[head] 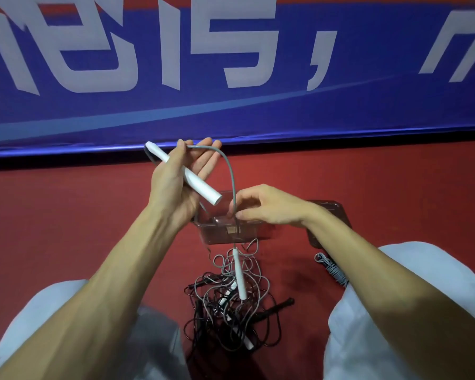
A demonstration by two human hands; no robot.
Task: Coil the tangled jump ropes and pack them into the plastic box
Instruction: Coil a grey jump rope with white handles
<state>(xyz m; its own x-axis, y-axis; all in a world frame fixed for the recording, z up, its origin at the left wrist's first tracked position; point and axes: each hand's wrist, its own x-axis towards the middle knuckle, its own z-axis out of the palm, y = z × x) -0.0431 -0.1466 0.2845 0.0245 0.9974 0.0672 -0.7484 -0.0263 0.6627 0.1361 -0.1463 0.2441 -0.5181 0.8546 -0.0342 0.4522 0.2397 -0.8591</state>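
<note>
My left hand (pixel 180 176) holds a white jump-rope handle (pixel 200 185) under the thumb, raised above the floor. A grey cord (pixel 229 165) arcs from the handle's top over to my right hand (pixel 263 205), which pinches it above the clear plastic box (pixel 225 231). Below the pinch the cord drops to a second white handle (pixel 240 275) that hangs over a tangled pile of grey and black ropes (pixel 231 305) on the red floor between my knees. A black handle (pixel 279 304) sticks out of the pile at the right.
The box's clear lid (pixel 332 215) lies on the floor behind my right forearm. A coiled grey rope (pixel 331 268) rests beside my right knee. A blue banner with white characters (pixel 231 78) runs along the wall ahead.
</note>
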